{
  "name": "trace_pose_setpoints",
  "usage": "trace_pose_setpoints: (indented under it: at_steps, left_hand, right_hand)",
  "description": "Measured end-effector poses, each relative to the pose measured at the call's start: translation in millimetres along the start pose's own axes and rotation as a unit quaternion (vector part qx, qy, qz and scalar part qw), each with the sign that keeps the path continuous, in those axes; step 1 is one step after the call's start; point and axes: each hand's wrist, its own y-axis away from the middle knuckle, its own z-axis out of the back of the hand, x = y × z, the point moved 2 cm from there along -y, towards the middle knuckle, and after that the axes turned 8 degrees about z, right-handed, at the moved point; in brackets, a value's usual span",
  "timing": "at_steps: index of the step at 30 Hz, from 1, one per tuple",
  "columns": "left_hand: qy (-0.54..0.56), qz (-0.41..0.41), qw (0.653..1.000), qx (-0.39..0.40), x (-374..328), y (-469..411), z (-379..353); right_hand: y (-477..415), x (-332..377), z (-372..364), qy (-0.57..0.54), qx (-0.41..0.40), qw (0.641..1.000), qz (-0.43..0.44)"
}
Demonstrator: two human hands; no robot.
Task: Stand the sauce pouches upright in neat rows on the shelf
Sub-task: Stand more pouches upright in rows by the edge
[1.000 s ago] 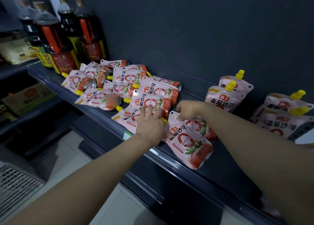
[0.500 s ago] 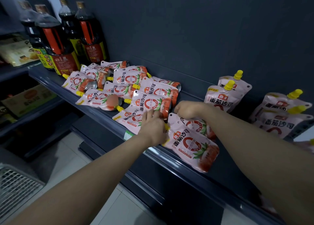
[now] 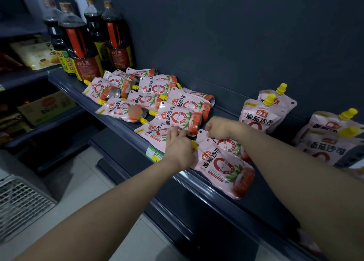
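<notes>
On the dark shelf point(image 3: 208, 188), against the back panel, a heap of flat pouches point(image 3: 177, 115) lies overlapped, with yellow caps pointing several ways. Each pouch is pale pink and bears a red box reading "海天", the black characters "番茄沙司" and a large red ring. Smaller print inside the ring is not legible.

The front pouch point(image 3: 222, 166) lies flat at the shelf rim, label up. The right hand point(image 3: 220, 127) is at its top edge, with the fingers curled and pinching that edge. The left hand point(image 3: 178, 148) rests beside its yellow cap, with the fingers close together and reaching onto a flat pouch behind. Whether this hand grips anything cannot be told.

To the right, two standing pouches point(image 3: 258, 117) lean on the back panel, caps up. Two more point(image 3: 327, 142) stand further right, well apart from the heap.

At the left end stand four dark bottles point(image 3: 84, 50) with red handles; their labels are unreadable. A green price tag point(image 3: 154, 152) sits on the shelf rim, just beside the left hand.
</notes>
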Motion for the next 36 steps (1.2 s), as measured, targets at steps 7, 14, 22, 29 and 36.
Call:
trace_pose_setpoints:
  at_steps: [7,14,22,29,36]
  left_hand:
    - [0.119,0.025,0.991,-0.051,8,12,22]
    - [0.333,0.080,0.939,-0.004,16,14,40]
    - [0.403,0.026,0.915,-0.018,-9,12,57]
    - [0.391,-0.078,0.917,0.009,-38,12,64]
    - [0.373,-0.151,0.914,0.051,-54,18,60]
  right_hand:
    - [-2,-3,-1,0.016,-0.041,0.999,0.012]
    - [19,7,23,0.060,-0.086,0.994,0.001]
    - [68,2,61,0.086,-0.199,0.975,-0.039]
    - [119,-21,69,0.082,-0.222,0.967,-0.098]
    - [151,-46,58,0.025,-0.221,0.956,-0.192]
